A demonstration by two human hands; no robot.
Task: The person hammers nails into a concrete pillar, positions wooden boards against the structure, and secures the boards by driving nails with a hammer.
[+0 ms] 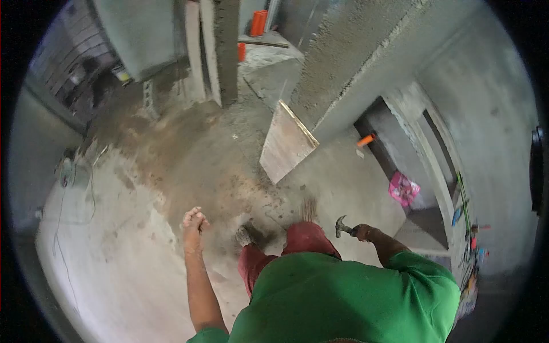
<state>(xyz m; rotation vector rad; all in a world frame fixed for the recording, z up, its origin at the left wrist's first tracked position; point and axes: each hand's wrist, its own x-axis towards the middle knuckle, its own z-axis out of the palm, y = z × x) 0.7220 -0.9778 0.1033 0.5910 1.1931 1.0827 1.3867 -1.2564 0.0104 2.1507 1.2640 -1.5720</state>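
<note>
My right hand grips a claw hammer by its handle, held out to the right of my body with the head pointing away from me. My left hand is raised over the floor on the left, its fingers curled in; whatever they may hold is too small to tell. A flat wooden board stands tilted against the base of a rough concrete column, ahead of both hands and touching neither. Just in front of my leg is a bundle of thin brown strands.
An orange pipe piece and a pink bag lie by the low wall opening at right. Tools line the right wall. A cable trails along the left floor. More orange pipes stand at the back.
</note>
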